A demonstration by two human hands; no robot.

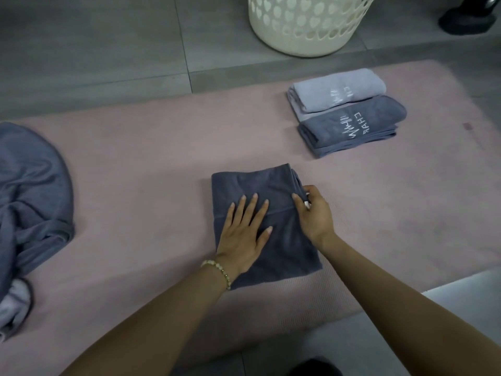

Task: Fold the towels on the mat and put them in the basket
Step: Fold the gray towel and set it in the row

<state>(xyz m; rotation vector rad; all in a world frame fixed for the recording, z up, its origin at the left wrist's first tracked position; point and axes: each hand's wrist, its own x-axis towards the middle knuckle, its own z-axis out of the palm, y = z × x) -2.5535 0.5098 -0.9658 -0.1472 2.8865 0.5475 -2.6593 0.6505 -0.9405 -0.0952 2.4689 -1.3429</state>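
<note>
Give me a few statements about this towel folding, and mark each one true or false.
1. The left hand lies flat on the dark towel. True.
2. The right hand rests on the bare mat. False: it pinches the dark towel's right edge.
3. The folded towels are in the basket. False: the pale folded towel and the blue folded towel lie on the mat.
4. The basket stands on the floor beyond the mat. True.
5. Crumpled towels lie at the mat's left end. True.
</note>
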